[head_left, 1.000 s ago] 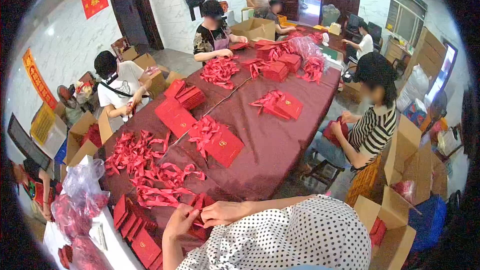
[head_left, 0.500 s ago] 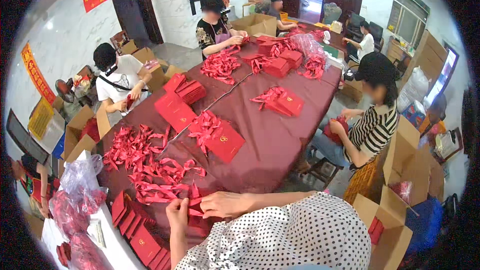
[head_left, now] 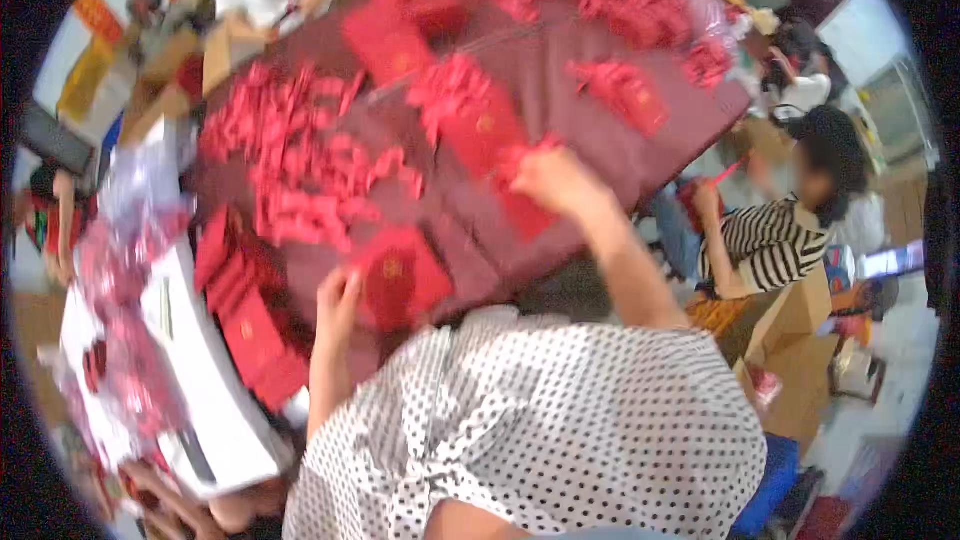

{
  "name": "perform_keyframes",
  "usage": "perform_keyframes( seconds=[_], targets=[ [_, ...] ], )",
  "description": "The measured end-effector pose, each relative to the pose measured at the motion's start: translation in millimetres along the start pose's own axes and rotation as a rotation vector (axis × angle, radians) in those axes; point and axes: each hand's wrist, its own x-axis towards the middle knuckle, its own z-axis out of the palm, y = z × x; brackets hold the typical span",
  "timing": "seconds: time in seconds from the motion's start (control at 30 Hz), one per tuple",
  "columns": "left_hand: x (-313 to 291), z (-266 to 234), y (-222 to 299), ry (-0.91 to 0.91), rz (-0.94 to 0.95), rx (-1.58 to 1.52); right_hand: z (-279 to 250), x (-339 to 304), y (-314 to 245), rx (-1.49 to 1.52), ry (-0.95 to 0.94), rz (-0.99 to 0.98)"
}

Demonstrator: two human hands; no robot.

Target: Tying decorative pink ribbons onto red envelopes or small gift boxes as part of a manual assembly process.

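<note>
Reaching forward over the maroon-covered table (head_left: 480, 250), my right hand (head_left: 560, 183) is closed on the ribbon end of a flat red packet (head_left: 528, 218). It is beside another red packet (head_left: 480, 135) that has a heap of ribbon at its top. Nearer to me, my left hand (head_left: 340, 295) has its fingers pinched at the left edge of a red packet with a gold emblem (head_left: 405, 275). Loose red ribbons (head_left: 310, 165) lie tangled beyond my left hand. Several red packets (head_left: 250, 325) are stacked left of it. Motion blurs both hands.
A white surface (head_left: 205, 380) with clear plastic bags (head_left: 130, 330) adjoins the table at left. More packets (head_left: 390, 35) and ribbons lie at the far side. A co-worker in a striped top (head_left: 770, 250) sits at right beside cardboard boxes (head_left: 790, 370).
My view has tipped downward. My right hand has left my left hand and moved forward and right with a ribboned red packet. The left hand is now at another packet's edge.
</note>
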Motion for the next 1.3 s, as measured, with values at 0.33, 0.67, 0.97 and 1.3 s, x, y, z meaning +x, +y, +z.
perform_keyframes(
  seconds=[0.33, 0.67, 0.97, 1.3],
  targets=[
    [-34.6, 14.7, -11.6, -0.179, -0.278, -0.282, 40.7, 68.9, 44.3, 0.263, 0.429, -0.105],
    [0.5, 12.9, -26.3, 0.091, 0.17, 0.419, 100.4, 76.1, -26.9, 0.487, 0.35, -0.149],
    [38.3, 38.3, -49.5, -0.028, 0.205, 0.81, 165.5, 151.3, -63.1, 0.027, -0.062, -0.235],
    [26.0, 26.5, -25.8, -0.208, 0.215, 0.886, 154.2, 87.9, -77.9, 0.696, 0.057, -0.196]
  ],
)
